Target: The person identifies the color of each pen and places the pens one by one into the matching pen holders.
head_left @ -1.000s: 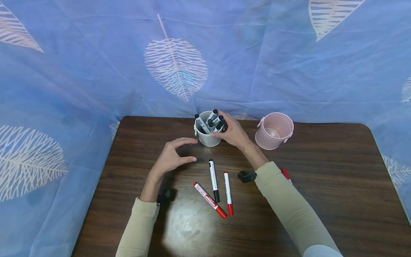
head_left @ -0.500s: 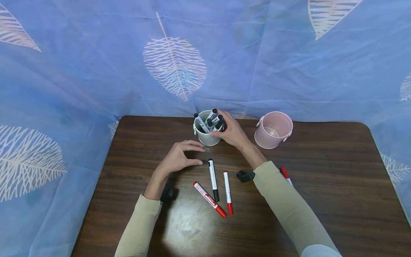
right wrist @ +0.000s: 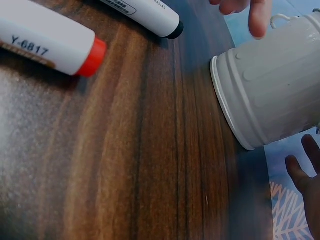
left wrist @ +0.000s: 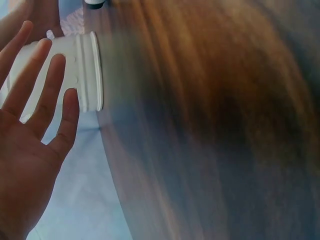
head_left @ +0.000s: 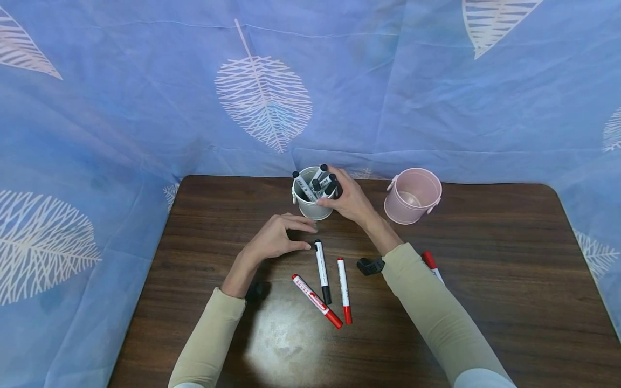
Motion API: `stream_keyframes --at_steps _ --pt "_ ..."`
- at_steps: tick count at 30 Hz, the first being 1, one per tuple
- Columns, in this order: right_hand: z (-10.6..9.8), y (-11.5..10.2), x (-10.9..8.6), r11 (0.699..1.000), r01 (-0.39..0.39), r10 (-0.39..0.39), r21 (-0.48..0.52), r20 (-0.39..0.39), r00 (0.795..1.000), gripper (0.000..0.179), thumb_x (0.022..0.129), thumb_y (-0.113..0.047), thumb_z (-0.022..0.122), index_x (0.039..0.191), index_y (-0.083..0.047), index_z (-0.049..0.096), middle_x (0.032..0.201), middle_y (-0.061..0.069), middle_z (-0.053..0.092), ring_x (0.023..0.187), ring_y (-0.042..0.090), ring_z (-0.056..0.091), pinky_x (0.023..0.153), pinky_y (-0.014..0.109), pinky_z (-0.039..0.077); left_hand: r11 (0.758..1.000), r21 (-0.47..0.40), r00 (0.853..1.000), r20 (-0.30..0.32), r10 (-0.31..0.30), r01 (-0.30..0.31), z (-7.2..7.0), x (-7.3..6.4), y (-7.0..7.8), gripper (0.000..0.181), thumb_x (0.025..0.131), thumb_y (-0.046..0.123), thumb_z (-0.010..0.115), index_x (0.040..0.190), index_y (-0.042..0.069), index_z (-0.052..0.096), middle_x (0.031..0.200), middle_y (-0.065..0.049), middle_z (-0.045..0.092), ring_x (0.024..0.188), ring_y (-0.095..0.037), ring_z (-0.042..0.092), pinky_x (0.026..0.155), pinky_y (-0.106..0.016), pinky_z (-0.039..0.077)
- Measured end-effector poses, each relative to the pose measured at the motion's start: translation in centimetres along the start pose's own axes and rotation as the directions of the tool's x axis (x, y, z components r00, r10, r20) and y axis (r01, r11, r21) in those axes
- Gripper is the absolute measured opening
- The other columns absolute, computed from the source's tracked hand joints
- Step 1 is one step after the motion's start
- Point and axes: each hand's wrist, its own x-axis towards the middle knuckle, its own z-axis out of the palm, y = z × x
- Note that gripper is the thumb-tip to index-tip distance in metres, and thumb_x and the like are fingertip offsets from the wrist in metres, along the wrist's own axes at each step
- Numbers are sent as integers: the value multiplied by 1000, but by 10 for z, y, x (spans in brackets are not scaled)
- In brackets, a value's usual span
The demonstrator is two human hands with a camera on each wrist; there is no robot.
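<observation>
A small white bucket (head_left: 310,210) stands upright near the table's back edge with several black-capped markers (head_left: 304,187) in it. My right hand (head_left: 353,202) holds the bucket by its right side, thumb at the front of the rim and fingers behind; part of this grip is hidden. In front of the bucket is my left hand (head_left: 276,237), thumb and fingers apart with nothing between them. Its fingertips are close to a black-capped whiteboard marker (head_left: 321,264) lying on the table. In the left wrist view the left fingers (left wrist: 50,95) are spread beside the bucket (left wrist: 82,75).
Two red-capped markers (head_left: 317,300) (head_left: 344,285) lie nearer the front, one with its end by the black marker's lower end. Another red marker (head_left: 429,261) is partly hidden by the right sleeve. A pink bucket (head_left: 402,207) stands to the right. Blue leaf-print cloth (head_left: 349,108) hangs behind the table.
My left hand has moved right and slightly toward the front, from beside the white bucket to the top end of the black marker. The right hand stays at the bucket.
</observation>
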Motion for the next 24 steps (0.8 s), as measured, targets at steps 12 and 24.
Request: stream_keyframes --at_steps 12,24 --pt "1 -2 0 1000 -2 2 -16 -9 1000 91 78 -31 87 154 -19 38 146 12 46 133 29 44 110 49 33 996 85 992 120 31 -42 18 5 -1 35 81 22 85 114 16 77 125 4 67 122 -11 56 103 -35 43" --pt "1 -2 0 999 -24 24 -24 3 1000 92 80 -35 85 155 -21 35 145 12 45 133 29 43 109 50 33 993 117 989 150 14 -32 25 5 -2 39 80 23 86 117 18 75 127 6 66 123 -12 56 102 -36 44"
